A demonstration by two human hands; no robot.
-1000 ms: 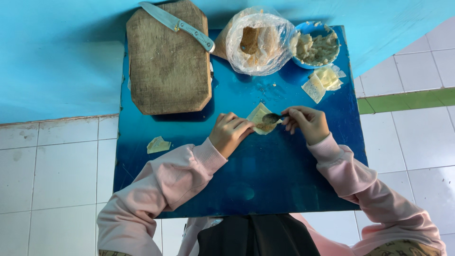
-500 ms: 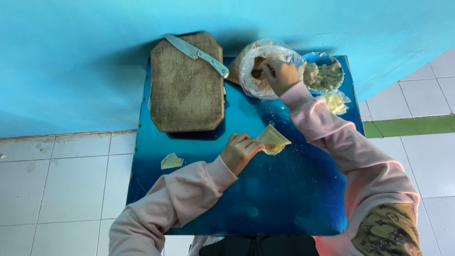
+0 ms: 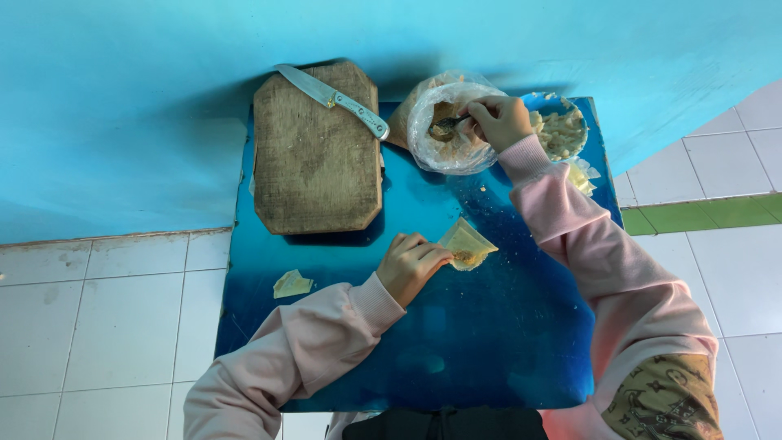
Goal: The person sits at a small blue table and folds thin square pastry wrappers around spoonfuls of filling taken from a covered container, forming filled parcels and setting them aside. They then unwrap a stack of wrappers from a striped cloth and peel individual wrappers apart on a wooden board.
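Head view: a person in pink sleeves works at a small table, seen from above.
Wall point(image 3: 122, 106): blue, behind the table, over a white tiled floor point(image 3: 98, 326).
Table point(image 3: 489, 350): glossy blue top, crumbs scattered near its middle.
Board point(image 3: 318, 151): worn wood, at the table's far left corner, its near edge just beyond the left hand.
Knife point(image 3: 334, 99): lies slantwise across the board's far edge, blade to the left, pale handle to the right.
Bag point(image 3: 444, 126): clear plastic, open, brownish filling inside, at the table's far edge just right of the board.
Bowl point(image 3: 562, 130): blue, filled with pale lumpy food, touching the bag on its right and partly hidden by the right wrist.
Right hand point(image 3: 501, 121): over the bag's mouth, fingers clenched on a spoon.
Spoon point(image 3: 446, 124): dark; its bowl dips into the filling in the bag.
Left hand point(image 3: 411, 265): rests near the table's middle, fingertips pinching the wrapper's left edge.
Wrapper point(image 3: 467, 244): pale square of dough, near the table's centre, held half-folded in the left fingers, with a little brown filling on it.
Stack point(image 3: 580, 175): more pale wrappers at the table's right edge, mostly hidden by the right sleeve.
Scrap point(image 3: 292, 283): a small folded piece of dough on the table's left side, well apart from both hands.
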